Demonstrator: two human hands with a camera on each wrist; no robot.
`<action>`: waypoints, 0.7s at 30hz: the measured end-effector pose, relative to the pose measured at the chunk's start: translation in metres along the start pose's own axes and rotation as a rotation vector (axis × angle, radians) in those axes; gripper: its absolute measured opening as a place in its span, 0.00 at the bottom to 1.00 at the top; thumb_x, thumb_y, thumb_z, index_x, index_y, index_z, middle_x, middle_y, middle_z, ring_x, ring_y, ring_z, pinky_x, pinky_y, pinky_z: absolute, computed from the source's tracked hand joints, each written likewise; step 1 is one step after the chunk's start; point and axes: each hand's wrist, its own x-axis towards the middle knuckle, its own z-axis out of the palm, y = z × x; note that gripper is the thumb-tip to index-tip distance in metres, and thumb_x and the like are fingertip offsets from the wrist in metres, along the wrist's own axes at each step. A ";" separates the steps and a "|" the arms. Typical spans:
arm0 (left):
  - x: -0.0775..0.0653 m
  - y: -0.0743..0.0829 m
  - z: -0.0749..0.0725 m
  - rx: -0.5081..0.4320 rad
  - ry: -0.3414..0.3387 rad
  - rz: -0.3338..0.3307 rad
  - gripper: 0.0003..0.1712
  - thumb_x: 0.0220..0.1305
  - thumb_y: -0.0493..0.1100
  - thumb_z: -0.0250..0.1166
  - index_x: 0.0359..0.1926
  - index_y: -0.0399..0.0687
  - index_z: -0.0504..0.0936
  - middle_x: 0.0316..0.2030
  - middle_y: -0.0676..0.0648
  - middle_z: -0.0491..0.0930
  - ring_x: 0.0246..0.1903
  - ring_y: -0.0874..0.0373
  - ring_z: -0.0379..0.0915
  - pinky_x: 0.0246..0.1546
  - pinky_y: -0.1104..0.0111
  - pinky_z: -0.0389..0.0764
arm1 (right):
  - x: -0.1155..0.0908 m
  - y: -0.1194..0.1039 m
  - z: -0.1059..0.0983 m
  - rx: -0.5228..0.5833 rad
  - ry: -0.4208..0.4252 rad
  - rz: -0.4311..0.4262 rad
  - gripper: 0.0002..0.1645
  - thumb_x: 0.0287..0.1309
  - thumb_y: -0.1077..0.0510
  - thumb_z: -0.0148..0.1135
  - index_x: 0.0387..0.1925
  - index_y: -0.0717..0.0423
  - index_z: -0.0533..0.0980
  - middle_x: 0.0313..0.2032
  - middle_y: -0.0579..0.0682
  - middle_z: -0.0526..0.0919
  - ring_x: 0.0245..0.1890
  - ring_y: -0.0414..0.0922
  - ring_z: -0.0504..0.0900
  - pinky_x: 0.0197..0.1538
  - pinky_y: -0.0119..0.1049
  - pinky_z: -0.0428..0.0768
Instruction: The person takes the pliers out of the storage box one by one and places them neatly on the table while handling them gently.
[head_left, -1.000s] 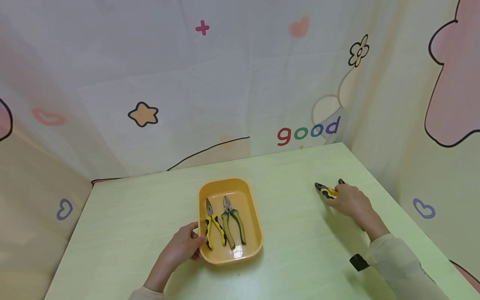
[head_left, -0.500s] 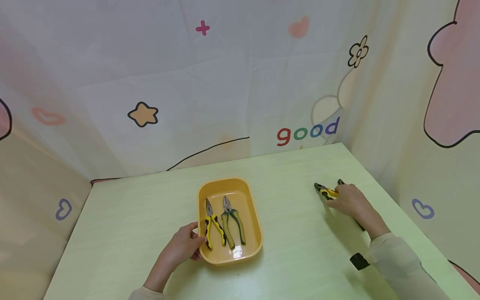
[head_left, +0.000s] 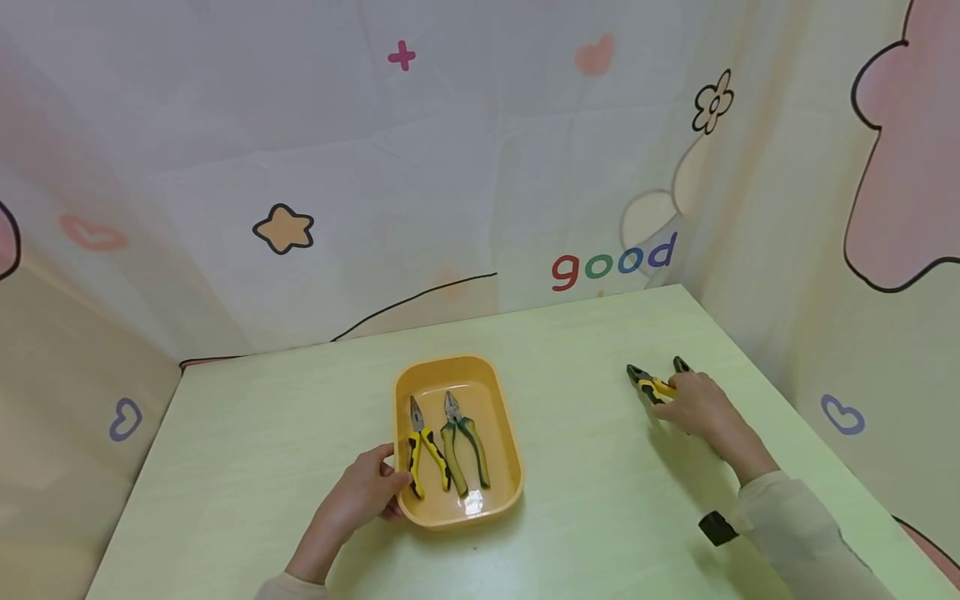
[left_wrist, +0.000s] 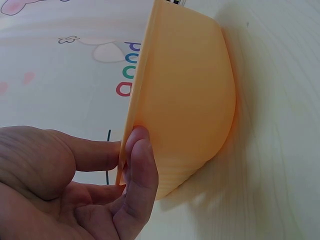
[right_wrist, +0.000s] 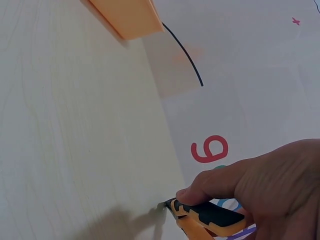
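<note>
Closest to me, two pale sleeves, the left sleeve [head_left: 291, 588] and the right sleeve [head_left: 798, 529], reach over the light green table [head_left: 592, 492], and a black piece [head_left: 717, 528] hangs beside the right one. The left hand [head_left: 363, 493] has its grip clamped on the near left part of the tray [head_left: 498, 454], thumb inside the rim and fingers curled against the outer wall. The orange tray sits around the middle of the table. In it, side by side with noses pointing away from the person, lie the yellow pliers [head_left: 415, 456] at the left wall and the green pliers [head_left: 455, 422] to their right, handles spread on both. Well apart, toward the table's right edge, the right hand [head_left: 701, 408] has its grip clamped on the held pliers [head_left: 649, 386], black and yellow, nose pointing away and to the left; I can't tell whether they touch the table. Just past that hand pokes the dark nose of the far pliers [head_left: 681, 365], mostly hidden. Behind everything hangs a printed cloth [head_left: 420, 158] with a star [head_left: 283, 228] and the word "good" [head_left: 566, 272].
</note>
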 end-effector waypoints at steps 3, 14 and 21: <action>0.000 0.000 0.000 0.002 0.000 -0.004 0.28 0.71 0.31 0.61 0.69 0.28 0.68 0.32 0.39 0.79 0.19 0.56 0.78 0.22 0.64 0.86 | -0.001 0.000 0.001 0.006 -0.001 0.013 0.24 0.56 0.56 0.67 0.42 0.77 0.75 0.30 0.58 0.75 0.28 0.51 0.73 0.29 0.39 0.72; 0.002 -0.002 0.000 0.009 0.001 -0.005 0.28 0.71 0.31 0.61 0.69 0.28 0.67 0.32 0.40 0.79 0.19 0.56 0.78 0.22 0.64 0.86 | -0.003 0.001 0.009 -0.003 0.008 0.043 0.25 0.59 0.55 0.65 0.42 0.77 0.75 0.28 0.57 0.74 0.28 0.51 0.72 0.29 0.41 0.72; 0.002 -0.002 0.001 0.008 0.000 -0.009 0.29 0.71 0.31 0.61 0.70 0.27 0.66 0.32 0.39 0.79 0.19 0.56 0.78 0.23 0.64 0.86 | -0.004 0.003 0.012 -0.001 0.015 0.050 0.23 0.59 0.55 0.65 0.41 0.76 0.75 0.29 0.58 0.73 0.30 0.53 0.73 0.30 0.42 0.73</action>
